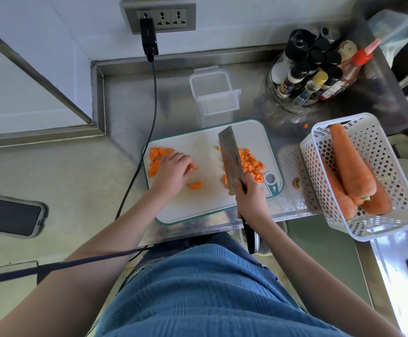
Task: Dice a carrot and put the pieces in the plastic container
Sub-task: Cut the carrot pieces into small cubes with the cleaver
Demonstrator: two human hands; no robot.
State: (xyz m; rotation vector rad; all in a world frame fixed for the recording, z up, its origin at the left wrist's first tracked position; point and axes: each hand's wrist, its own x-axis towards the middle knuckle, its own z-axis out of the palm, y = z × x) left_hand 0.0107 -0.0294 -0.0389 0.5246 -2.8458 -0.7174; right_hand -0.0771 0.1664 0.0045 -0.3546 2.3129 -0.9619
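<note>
Carrot slices (154, 158) sit on the left of the white cutting board (198, 205); small cubes (251, 164) pile on the right. Left hand (173, 170) pinches 1 slice. Right hand (248, 198) grips the flat shiny knife (229, 156). Dicing looks half done. Next, line up slices. Clear plastic container (213, 93) waits far behind, empty.

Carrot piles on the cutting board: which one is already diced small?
The pile on the right, beside the cleaver blade, is small cubes. The pile on the left, by the left hand, is larger slices.
</note>
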